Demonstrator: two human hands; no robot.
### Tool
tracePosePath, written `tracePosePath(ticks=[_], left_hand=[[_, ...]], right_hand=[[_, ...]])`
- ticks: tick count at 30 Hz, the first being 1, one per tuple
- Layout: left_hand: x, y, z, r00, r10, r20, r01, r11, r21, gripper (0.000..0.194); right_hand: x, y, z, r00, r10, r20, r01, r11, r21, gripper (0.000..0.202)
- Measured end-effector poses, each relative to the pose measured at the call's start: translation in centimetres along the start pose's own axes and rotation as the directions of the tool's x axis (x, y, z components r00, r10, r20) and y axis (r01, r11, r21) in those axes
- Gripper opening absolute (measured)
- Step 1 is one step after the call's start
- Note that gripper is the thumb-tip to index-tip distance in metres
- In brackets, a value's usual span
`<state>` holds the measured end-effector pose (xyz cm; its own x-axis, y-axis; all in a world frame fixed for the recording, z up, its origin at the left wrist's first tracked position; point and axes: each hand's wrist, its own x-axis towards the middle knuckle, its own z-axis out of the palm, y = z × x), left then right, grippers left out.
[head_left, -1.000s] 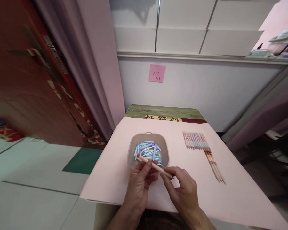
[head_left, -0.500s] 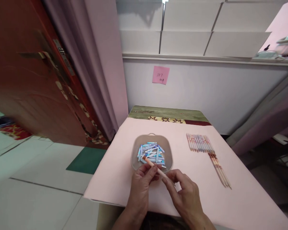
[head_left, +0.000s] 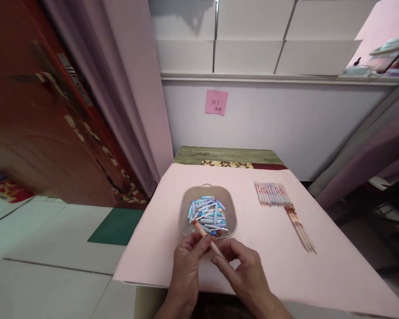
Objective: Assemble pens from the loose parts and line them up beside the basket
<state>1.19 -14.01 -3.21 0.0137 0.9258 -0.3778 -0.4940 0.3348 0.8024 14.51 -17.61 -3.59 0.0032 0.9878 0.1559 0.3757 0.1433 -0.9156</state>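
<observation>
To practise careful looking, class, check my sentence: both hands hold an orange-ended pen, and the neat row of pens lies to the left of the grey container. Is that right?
Not quite: the head view shows the row of pens to the right of the grey container. Left hand and right hand do hold an orange-ended pen.
</observation>
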Motion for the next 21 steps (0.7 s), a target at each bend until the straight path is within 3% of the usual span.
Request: tracePosePath(ticks=[7,17,21], left_hand=[[0.5,-0.5,-0.5,0.999,0.023,0.048,-0.029,0.991,0.132,0.024],[0.7,-0.6,0.7,0.997,0.069,0.030,-0.075,0.956,0.285,0.023],[1.0,0.9,1.3,0.988,0.031,0.152,-0.081,0.938,0.336,0.023]], right_hand=[[0.4,0.5,-0.1,0.991,0.097,0.091,-0.109,0.985,0.132,0.023],[0.5,2.5,-0.6,0.981,0.104,0.161,-0.139,0.966,0.219,0.029],[0.4,3.1,-1.3,0.985,0.124,0.121,-0.151,0.957,0.248,0.030]])
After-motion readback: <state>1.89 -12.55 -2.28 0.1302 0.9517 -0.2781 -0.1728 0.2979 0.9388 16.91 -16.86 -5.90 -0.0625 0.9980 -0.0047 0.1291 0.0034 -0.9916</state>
